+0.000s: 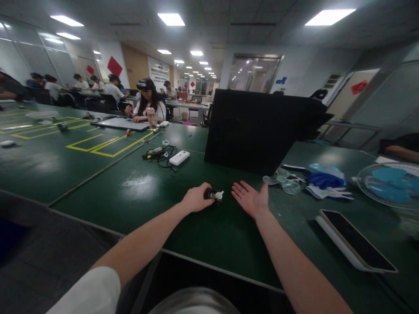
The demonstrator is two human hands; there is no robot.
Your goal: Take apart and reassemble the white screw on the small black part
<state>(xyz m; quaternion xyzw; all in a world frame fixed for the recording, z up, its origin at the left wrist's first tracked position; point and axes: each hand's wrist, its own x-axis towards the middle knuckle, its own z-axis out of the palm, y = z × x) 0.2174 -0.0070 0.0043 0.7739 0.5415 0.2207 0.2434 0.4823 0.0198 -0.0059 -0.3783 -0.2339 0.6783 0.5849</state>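
Note:
My left hand (195,199) is wrapped round a small dark pump bottle (212,194) with a white nozzle that points right. Low over the green table, or on it, the bottle is partly covered by my fingers; I cannot tell whether its base touches. To its right, my right hand (251,199) is turned palm up, fingers stretched out and holding nothing. A gap separates this palm from the nozzle. Beyond both hands stands a large black panel (248,131).
Clear plastic cups (290,187), blue and white gloves (327,181) and a round fan (389,183) lie to the right. Nearer is a tilted flat device (356,240). A white power bank (179,157) and cables (160,153) lie left. Across the table sits a person (147,104).

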